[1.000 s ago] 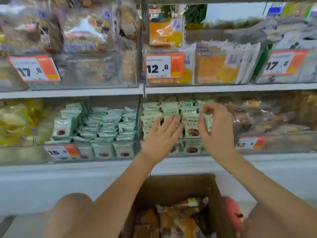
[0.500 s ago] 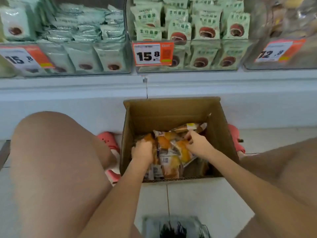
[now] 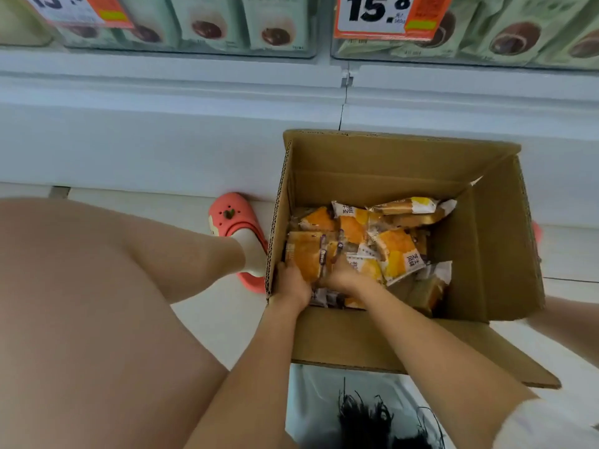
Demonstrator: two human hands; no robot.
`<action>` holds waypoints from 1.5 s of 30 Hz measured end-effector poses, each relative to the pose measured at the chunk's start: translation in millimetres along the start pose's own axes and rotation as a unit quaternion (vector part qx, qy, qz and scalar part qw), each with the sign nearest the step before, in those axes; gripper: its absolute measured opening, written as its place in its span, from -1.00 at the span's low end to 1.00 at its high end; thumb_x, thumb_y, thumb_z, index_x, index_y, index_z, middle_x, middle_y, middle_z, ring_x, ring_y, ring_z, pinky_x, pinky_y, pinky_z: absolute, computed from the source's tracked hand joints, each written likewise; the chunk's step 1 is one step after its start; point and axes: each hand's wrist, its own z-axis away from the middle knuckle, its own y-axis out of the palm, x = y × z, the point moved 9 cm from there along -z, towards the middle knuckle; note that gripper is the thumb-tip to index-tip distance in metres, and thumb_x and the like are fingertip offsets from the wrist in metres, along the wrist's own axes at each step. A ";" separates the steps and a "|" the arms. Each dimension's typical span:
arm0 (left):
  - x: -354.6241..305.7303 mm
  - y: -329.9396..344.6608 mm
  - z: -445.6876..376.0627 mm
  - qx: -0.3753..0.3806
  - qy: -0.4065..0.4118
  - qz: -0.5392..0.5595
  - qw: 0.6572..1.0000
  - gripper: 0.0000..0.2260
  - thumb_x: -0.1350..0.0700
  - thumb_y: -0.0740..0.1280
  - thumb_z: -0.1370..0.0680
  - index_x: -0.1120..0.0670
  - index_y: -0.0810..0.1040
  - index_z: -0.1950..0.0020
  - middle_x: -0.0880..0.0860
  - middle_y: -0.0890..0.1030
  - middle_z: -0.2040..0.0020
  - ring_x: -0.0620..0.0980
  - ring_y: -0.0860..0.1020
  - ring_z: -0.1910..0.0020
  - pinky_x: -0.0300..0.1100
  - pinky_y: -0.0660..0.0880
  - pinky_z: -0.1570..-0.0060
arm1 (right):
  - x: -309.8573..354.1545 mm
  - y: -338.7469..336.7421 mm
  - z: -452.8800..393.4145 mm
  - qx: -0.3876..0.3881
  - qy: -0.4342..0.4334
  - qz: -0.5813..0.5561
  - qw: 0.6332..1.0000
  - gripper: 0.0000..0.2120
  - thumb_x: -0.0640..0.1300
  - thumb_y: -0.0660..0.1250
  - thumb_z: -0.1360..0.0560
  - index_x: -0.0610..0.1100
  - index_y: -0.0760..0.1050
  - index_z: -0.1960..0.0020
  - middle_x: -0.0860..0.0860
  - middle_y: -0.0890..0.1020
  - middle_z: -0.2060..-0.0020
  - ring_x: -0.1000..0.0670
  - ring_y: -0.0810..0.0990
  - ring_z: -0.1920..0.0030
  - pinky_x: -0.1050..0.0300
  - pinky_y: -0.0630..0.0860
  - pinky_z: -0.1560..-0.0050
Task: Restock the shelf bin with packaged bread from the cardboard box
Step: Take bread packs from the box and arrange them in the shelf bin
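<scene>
Viewpoint change: half a second ago both hands were spread among the packets mid-box; now they have closed together at the box's near-left corner, and the view has tipped lower, so the shelf bins crowd the top edge. Judged meaning: a batch is gathered and the lift to the shelf comes next.
Left hand (image 3: 291, 283): fingers curled round the left edge of a stack of bread packets (image 3: 309, 254), just inside the box wall.
Right hand (image 3: 343, 275): touching the left hand, fingers wrapped over the same stack from the right; both hands grip it as one bundle.
Bread packets, held: flat, pillow-shaped, glossy film in orange and yellow with purple seams; crinkly and slippery by the look, so a loose bundle could slide apart.
Bread packets, loose (image 3: 397, 251): a jumbled heap across the floor of the box, some with white labelled ends, lying at all angles.
Cardboard box (image 3: 382, 166): brown corrugated board, fluted edges showing, flaps open, on the floor against the shelf base; well under half full.
Clog (image 3: 235, 222): coral-pink moulded foam, worn over a white sock, just left of the box.
Floor (image 3: 223, 319): pale, smooth tile.
Shelf base (image 3: 162, 124): plain white panel, matt.
Shelf bins (image 3: 453, 58): clear plastic fronts holding pale green packets (image 3: 515, 30) with brown bun pictures.
Price tag (image 3: 385, 16): orange and white, reads 15.8.
</scene>
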 end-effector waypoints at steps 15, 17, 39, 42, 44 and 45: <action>22.1 4.8 5.9 -0.024 -0.006 0.122 0.992 -0.61 0.25 0.27 -0.49 0.19 0.40 -0.33 0.19 0.47 -0.28 0.18 0.43 -0.29 0.05 0.37 -0.30 | -8.5 19.5 -9.6 -0.117 -0.002 -0.058 0.991 -0.53 -0.02 0.44 -0.43 -0.17 0.43 -0.26 -0.12 0.58 -0.16 -0.14 0.54 -0.16 0.13 0.46 -0.09; 25.2 4.9 8.7 -0.027 -0.009 0.137 0.990 -0.62 0.25 0.25 -0.52 0.18 0.39 -0.34 0.19 0.47 -0.30 0.18 0.42 -0.30 0.05 0.35 -0.32 | -4.9 17.7 -1.3 -0.160 -0.018 0.036 0.986 -0.61 0.00 0.39 -0.47 -0.20 0.45 -0.19 -0.14 0.59 -0.08 -0.16 0.56 -0.09 0.14 0.42 0.08; 18.8 -10.2 19.5 -0.044 -0.008 0.258 0.965 -0.55 0.00 0.12 -0.65 0.14 0.20 -0.50 0.13 0.34 -0.44 0.12 0.30 -0.42 -0.07 0.20 -0.40 | 0.1 4.0 26.0 -0.030 -0.055 -0.164 0.984 -0.75 -0.16 0.28 -0.53 -0.16 0.44 -0.19 -0.09 0.61 -0.04 -0.06 0.61 0.02 0.07 0.56 0.01; 14.4 -6.7 21.0 0.031 -0.042 0.411 0.910 -0.49 -0.10 0.32 -0.54 0.11 0.37 -0.41 0.09 0.54 -0.29 0.07 0.52 -0.24 -0.01 0.44 -0.26 | 0.8 -27.2 52.4 0.065 -0.058 -0.226 0.970 -0.77 -0.15 0.28 -0.54 -0.06 0.39 -0.18 -0.08 0.61 -0.04 -0.04 0.63 -0.01 0.07 0.62 0.09; -5.7 -2.3 28.9 0.132 -0.039 0.532 0.836 -0.63 -0.01 0.37 -0.51 0.13 0.50 -0.25 0.07 0.68 -0.04 0.00 0.66 0.02 -0.10 0.60 0.04 | -0.2 -41.2 69.8 0.126 -0.056 -0.266 0.954 -0.79 -0.16 0.27 -0.55 -0.04 0.41 -0.18 -0.10 0.62 -0.02 -0.04 0.64 0.00 0.07 0.62 0.15; -18.6 -3.9 34.2 0.166 -0.020 0.559 0.812 -0.73 0.07 0.35 -0.53 0.13 0.53 -0.19 0.06 0.70 0.05 -0.03 0.67 0.12 -0.15 0.62 0.15 | -2.0 -48.1 74.4 0.129 -0.058 -0.272 0.952 -0.78 -0.15 0.27 -0.55 -0.05 0.41 -0.19 -0.10 0.63 0.00 -0.04 0.65 0.01 0.04 0.62 0.14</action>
